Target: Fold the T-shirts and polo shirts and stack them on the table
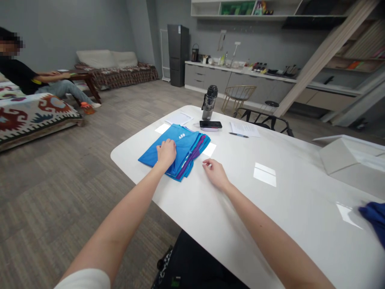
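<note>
A folded blue T-shirt [156, 149] with a small white print lies on top of a stack of folded clothes [192, 158], whose blue and purple edges show on the right side. My left hand [166, 152] is on this top T-shirt, its fingers curled against the fabric and their tips hidden. Just right of the stack, my right hand [215, 172] hovers over or rests on the white table [192, 212]. Its fingers are loosely bent and slightly apart, with nothing visible in them.
Behind the stack stand a dark water bottle [209, 102] and a phone [211, 124]. Papers [245, 129] and a pen [239, 135] lie nearby. At right are a white box [351, 160] and dark blue cloth [374, 216]. A person [21, 72] sits far left.
</note>
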Motion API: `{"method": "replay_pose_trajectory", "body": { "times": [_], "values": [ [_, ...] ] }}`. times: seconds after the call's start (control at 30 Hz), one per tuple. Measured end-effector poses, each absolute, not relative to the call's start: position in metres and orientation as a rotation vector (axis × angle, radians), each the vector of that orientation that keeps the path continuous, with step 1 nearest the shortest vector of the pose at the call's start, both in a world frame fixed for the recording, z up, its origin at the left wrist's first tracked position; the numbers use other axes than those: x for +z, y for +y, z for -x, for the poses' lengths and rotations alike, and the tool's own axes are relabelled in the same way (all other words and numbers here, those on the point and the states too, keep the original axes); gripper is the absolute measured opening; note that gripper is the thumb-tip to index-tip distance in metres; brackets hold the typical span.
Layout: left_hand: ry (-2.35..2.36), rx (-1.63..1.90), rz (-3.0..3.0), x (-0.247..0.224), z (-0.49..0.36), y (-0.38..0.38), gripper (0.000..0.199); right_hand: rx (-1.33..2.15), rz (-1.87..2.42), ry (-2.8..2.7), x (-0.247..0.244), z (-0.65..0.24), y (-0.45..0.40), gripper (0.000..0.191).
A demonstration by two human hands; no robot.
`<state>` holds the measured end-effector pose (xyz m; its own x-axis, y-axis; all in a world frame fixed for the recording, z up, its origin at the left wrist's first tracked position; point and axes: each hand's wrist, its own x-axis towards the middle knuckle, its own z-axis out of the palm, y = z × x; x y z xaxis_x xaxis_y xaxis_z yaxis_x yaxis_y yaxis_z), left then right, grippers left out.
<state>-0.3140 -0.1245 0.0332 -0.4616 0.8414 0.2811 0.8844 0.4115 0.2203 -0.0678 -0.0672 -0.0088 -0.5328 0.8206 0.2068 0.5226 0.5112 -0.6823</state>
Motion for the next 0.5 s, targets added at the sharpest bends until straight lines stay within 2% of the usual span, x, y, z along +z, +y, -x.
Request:
{"method": "replay_pose_trajectory", "body": {
  "times": [0.27,0.37,0.5],
  "values": [
    [-2.405,-0.741,1.489,0.051,0.226,-0.087,0.037,0.79,1.255,-2.085,-0.018,-0.066,-0.07,0.028],
    [-2.326,-0.81,1.687,0.047,0.162,-0.066,0.033,0.785,1.359,-1.99,-0.015,-0.121,-0.07,0.031],
    [-2.186,-0.953,2.053,0.02,0.055,-0.042,0.027,0.773,1.521,-1.843,-0.019,-0.198,-0.064,0.034]
  ]
}}
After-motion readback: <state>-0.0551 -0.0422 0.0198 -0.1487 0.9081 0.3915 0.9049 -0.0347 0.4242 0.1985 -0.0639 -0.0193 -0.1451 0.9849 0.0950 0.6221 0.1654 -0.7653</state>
